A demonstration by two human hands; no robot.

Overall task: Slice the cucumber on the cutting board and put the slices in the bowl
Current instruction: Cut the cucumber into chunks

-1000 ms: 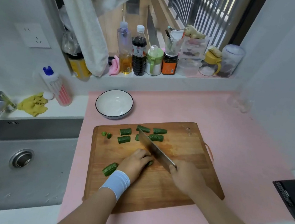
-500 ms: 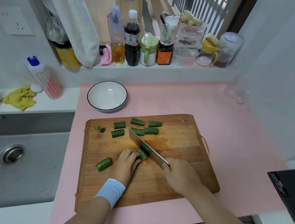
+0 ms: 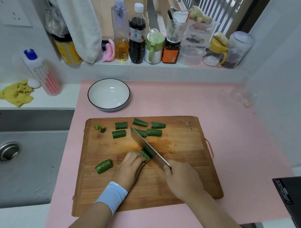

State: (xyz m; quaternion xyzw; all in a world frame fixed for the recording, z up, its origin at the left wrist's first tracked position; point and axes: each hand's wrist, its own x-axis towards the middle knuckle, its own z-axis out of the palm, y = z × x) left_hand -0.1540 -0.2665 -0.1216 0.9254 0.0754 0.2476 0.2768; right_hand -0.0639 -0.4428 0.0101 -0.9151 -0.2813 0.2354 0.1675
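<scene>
Left hand (image 3: 129, 168): your fingers curl over the cucumber piece (image 3: 145, 156), frame centre.
Right hand (image 3: 183, 180): you grip the knife (image 3: 147, 148).
Bowl (image 3: 91, 95): above the cutting board (image 3: 178, 155).

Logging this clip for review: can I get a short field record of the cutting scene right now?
left hand: holds a cucumber piece on the board
right hand: grips the knife, blade at that piece
cut chunks: six at the board's far side, one more by the left hand
bowl: empty, beyond the board
stage: slicing, nothing moved to the bowl yet
</scene>
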